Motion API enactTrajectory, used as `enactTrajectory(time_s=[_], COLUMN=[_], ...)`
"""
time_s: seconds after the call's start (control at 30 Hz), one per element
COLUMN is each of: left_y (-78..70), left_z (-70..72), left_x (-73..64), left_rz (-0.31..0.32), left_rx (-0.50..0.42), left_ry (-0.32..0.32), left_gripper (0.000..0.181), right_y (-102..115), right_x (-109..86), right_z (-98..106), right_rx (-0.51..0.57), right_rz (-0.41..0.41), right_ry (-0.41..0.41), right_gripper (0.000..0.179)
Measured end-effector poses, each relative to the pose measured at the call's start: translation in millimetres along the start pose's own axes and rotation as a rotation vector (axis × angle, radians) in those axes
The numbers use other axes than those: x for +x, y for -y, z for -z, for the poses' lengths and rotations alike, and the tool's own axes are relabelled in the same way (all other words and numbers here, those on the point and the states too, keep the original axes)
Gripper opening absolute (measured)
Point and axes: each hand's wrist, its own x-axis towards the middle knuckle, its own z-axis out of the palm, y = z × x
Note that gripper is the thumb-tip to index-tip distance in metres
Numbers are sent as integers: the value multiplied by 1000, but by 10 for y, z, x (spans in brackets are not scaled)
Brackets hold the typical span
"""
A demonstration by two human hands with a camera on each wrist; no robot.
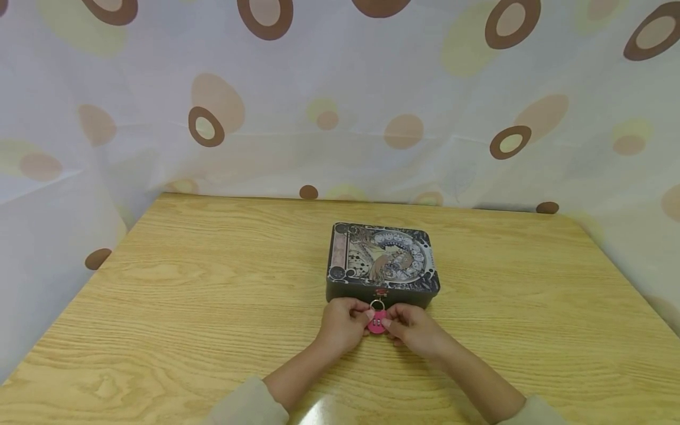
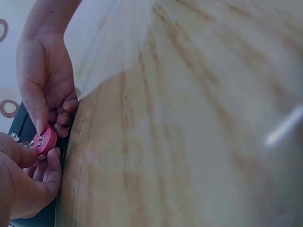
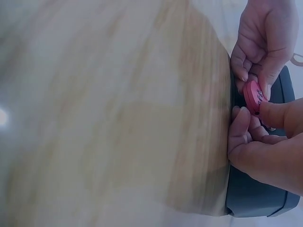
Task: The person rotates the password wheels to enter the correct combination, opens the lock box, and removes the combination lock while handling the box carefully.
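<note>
A pink combination padlock (image 1: 378, 323) with number dials hangs at the front of a dark tin box (image 1: 340, 289), its metal shackle up by the red-marked latch (image 1: 381, 292). From the left side, my left hand (image 1: 342, 324) pinches the padlock body between thumb and fingers. My right hand (image 1: 417, 332) grips it from the other side, with the thumb at the dials. Both wrist views show the padlock (image 2: 46, 141) between the two thumbs, its dials visible. Whether the shackle is locked, I cannot tell.
The box has a printed lid (image 1: 390, 257) and sits on a wood-grain table (image 1: 212, 283). Behind the table hangs a white cloth (image 1: 340, 159) with brown, peach and yellow spots. A bright glare shows near the table's front edge.
</note>
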Motion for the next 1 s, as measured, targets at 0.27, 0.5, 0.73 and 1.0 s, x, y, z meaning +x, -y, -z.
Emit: enactTrajectory(time_s=[0.27,0.5,0.73,1.0], left_y=[-6,-5,3,10], left_z=[-5,-6,-7,-5], left_x=[-3,-3,0,4], left_rz=[-2,-2,3,18], left_rx=[5,2,-10,-11], left_ry=[-3,1,0,-1], left_gripper=[13,13,14,14], right_y=[10,25,33,29], right_x=[11,5,2,-3], right_z=[-19,-15,-11,5], right_rx=[-49,-39,1,38], right_rz=[17,2,-34,-42], right_ry=[-18,-11,-22,-8], right_gripper=[19,19,23,25])
